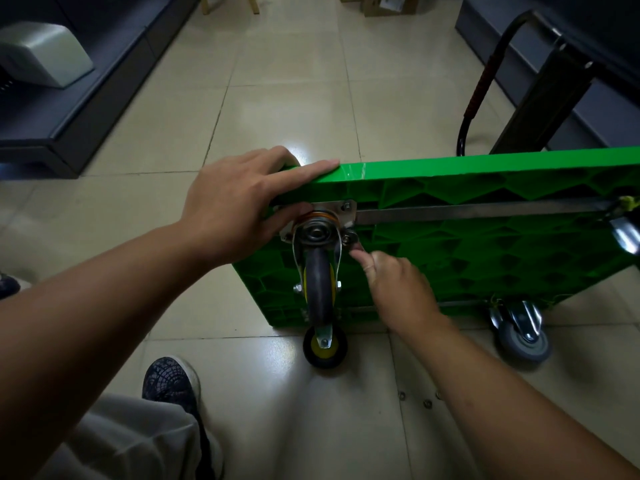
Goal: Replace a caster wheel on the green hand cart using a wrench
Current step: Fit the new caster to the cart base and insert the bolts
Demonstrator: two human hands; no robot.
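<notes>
Both hands are working at the upper corner of the green hand cart, which is standing on its long edge on the tiled floor with its ribbed underside facing the camera. The left hand is lying flat over the top edge, fingers straight, thumb reaching down beside the mounting plate. The right hand is curling tightly round what looks like a small wrench, its head sitting at the plate's lower right bolt; the tool is mostly hidden. The caster wheel is hanging from that plate, black tyre pointing down. The cart is probably behaving as a stiff, light plastic deck that is tipping easily, so bracing its rim is making sense. The caster is likely feeling dense, and its swivel fork is probably turning freely, so the steel plate seems the surer place to hold. Loose nuts are lying on the floor nearby.
</notes>
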